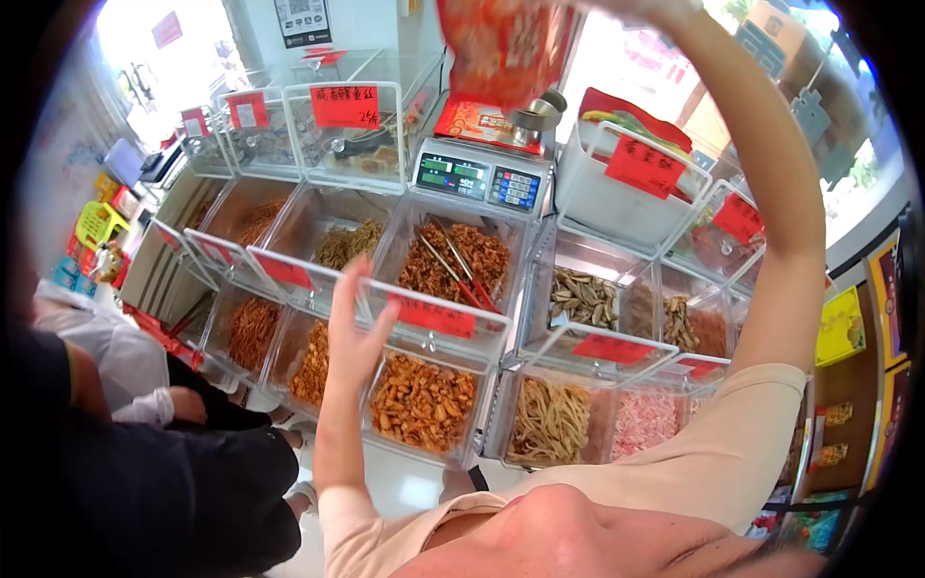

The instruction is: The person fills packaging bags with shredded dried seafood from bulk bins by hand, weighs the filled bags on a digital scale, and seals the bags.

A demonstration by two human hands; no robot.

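My right hand (663, 8) is raised at the top edge of the view, partly cut off. It grips a red printed plastic bag (503, 48), blurred, which hangs above the digital scale (477, 180). Another red packet (487, 123) lies behind the display, near a round metal container (538, 118). My left hand (355, 323) is open, thumb apart from the fingers, beside the raised clear lid with a red label (434, 316). Close to it are a bin of reddish-brown dried food (438, 265) with metal tongs (453, 265) and a bin of orange-brown snack pieces (422, 400).
Clear bins hold dried fish (583, 297), pale strips (551, 421) and pink shreds (644, 424). Lids with red labels stand up between rows. A white bin (626, 183) stands right of the scale. People in dark clothes (183, 472) are at the left. Shelves (836, 424) line the right.
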